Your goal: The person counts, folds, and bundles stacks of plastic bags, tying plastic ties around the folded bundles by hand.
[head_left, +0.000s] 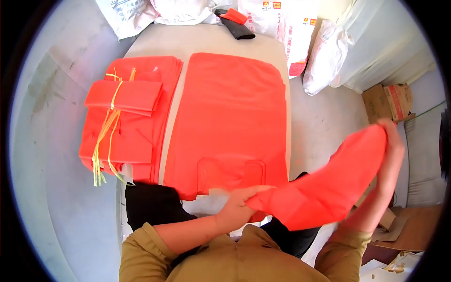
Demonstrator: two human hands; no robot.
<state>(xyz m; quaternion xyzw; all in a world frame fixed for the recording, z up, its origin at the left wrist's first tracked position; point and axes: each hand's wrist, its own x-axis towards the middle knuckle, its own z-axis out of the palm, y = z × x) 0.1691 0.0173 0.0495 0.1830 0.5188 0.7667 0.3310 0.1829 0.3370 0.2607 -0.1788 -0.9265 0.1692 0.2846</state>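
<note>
Fabric piece, red and oblong point(329, 188), is beside the beige table's point(263, 44) near right corner. I judge it light, limp, best held by both ends. My left hand point(235, 211) pinches one end; my right hand point(393, 145) curves at the other, closure I cannot tell.

1. Beige table point(164, 42) ahead of the left hand point(237, 209).
2. Flat red fabric point(230, 108) just beyond that hand.
3. Red fabric stack point(164, 75), farther left, bearing a folded red bundle point(136, 96) tied with yellow string point(107, 127).
</note>
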